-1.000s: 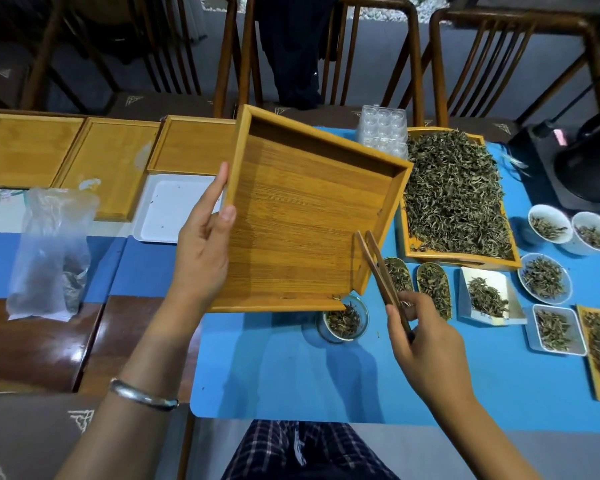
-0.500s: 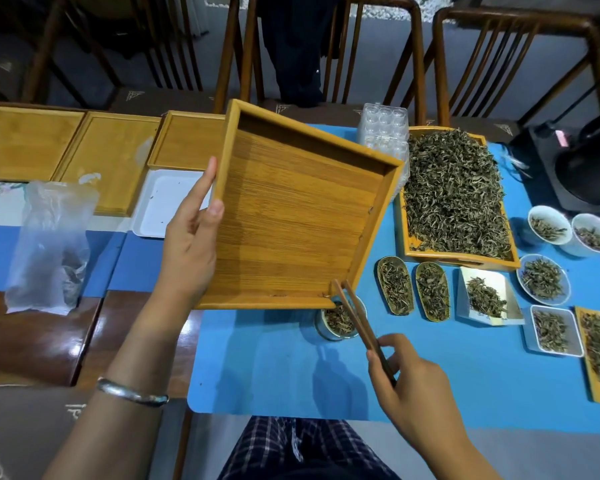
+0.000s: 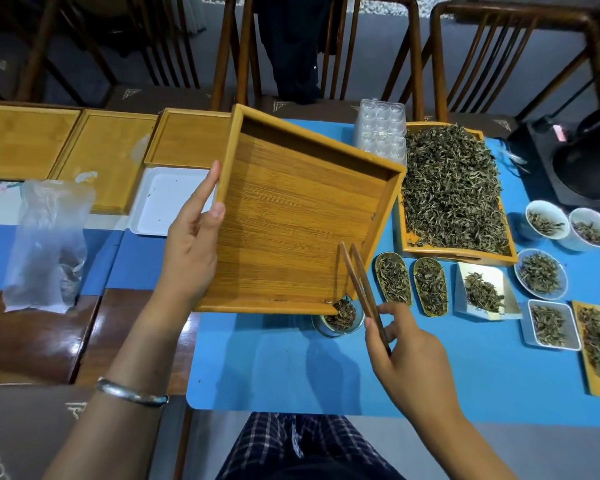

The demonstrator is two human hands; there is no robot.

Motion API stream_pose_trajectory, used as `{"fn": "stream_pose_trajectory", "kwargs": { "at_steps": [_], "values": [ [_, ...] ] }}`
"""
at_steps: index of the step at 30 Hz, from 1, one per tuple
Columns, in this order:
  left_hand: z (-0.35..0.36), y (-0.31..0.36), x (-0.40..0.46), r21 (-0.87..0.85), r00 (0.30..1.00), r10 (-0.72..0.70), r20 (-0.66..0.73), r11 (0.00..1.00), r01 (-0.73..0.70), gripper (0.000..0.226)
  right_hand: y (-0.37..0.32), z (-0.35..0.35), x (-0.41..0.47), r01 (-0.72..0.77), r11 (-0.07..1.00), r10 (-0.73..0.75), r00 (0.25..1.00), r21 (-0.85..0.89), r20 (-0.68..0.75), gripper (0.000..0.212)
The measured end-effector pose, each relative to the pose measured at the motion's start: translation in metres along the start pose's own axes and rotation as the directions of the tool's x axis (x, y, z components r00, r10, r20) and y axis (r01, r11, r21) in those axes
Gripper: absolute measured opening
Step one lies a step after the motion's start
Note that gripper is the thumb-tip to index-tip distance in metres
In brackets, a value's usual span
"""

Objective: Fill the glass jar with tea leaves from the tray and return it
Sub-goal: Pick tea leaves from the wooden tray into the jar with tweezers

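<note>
— Since a second ago the tilted bamboo tray (image 3: pixel 291 230) has dropped lower, so its near corner now hangs right over the glass jar (image 3: pixel 338 318), and the wooden tongs (image 3: pixel 361 285) have slid down to that corner.

— Meaning the pour is nearly over?

— I'd judge so. Only a few leaf scraps cling along the tray's low edge; the rest of its floor is bare. What remains is sweeping those in and setting the jar back.

— Who holds what?

— Left hand (image 3: pixel 191 251) grips the tray's left rim, thumb inside, fingers behind. Right hand (image 3: pixel 409 358) pinches the tongs, whose tips sit close together at the corner with nothing visibly caught.

— And the jar?

— Standing on the blue mat (image 3: pixel 274 375), just under the corner, dark tea leaves (image 3: pixel 342 313) heaped near its mouth.

— Other containers?

— A second bamboo tray (image 3: pixel 409 237) piled with leaves, two oval scoops (image 3: pixel 394 282), white bowls (image 3: pixel 548 221) and small dishes (image 3: pixel 551 325), all holding tea.
</note>
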State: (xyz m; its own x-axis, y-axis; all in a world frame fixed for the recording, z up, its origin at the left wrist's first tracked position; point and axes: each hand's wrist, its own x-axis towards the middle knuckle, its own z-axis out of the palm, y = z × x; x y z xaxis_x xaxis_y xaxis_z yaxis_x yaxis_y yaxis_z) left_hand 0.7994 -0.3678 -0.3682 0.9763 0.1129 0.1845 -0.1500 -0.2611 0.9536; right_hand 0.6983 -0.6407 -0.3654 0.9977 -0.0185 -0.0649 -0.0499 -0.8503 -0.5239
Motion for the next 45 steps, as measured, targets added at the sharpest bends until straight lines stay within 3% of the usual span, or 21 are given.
{"fn": "stream_pose_trajectory", "kwargs": {
  "at_steps": [4,8,12,15,20,26,33,45],
  "values": [
    [0.002,0.0,0.0,-0.023,1.0,0.008,0.016,1.0,-0.008,0.043,0.012,0.004,-0.022,0.004,1.0,0.0,0.993,-0.029,0.116,0.019],
    [0.004,0.0,0.001,-0.03,0.999,0.03,0.014,0.999,-0.03,0.042,0.017,0.002,-0.04,0.043,0.998,-0.038,0.991,-0.034,0.125,0.018],
    [0.005,0.0,0.002,-0.032,0.999,0.027,0.019,0.999,-0.026,0.042,0.02,0.0,-0.028,0.008,0.968,-0.043,0.99,0.253,0.132,0.018],
    [0.005,0.0,0.004,-0.035,1.0,0.022,0.003,0.999,-0.022,0.042,0.021,-0.001,-0.014,0.037,0.94,-0.092,0.985,0.34,0.146,0.014],
    [0.005,0.003,0.003,-0.007,1.0,0.016,0.02,1.0,-0.015,0.041,0.03,-0.009,-0.007,0.02,0.963,-0.057,0.99,0.268,0.13,0.023],
    [0.007,0.0,0.001,0.023,1.0,-0.024,0.009,0.999,0.023,0.042,0.049,-0.016,-0.007,-0.063,0.985,0.047,0.994,0.162,0.101,0.017],
    [0.004,0.001,0.001,-0.027,0.997,-0.071,-0.004,0.997,0.071,0.039,0.057,-0.027,-0.008,-0.049,0.999,0.047,0.992,0.015,0.12,0.022],
    [-0.001,-0.011,-0.009,-0.129,0.976,-0.211,-0.053,0.971,0.203,0.038,0.049,-0.023,-0.009,0.021,0.954,-0.036,0.998,0.3,0.047,0.007]
  ]
}}
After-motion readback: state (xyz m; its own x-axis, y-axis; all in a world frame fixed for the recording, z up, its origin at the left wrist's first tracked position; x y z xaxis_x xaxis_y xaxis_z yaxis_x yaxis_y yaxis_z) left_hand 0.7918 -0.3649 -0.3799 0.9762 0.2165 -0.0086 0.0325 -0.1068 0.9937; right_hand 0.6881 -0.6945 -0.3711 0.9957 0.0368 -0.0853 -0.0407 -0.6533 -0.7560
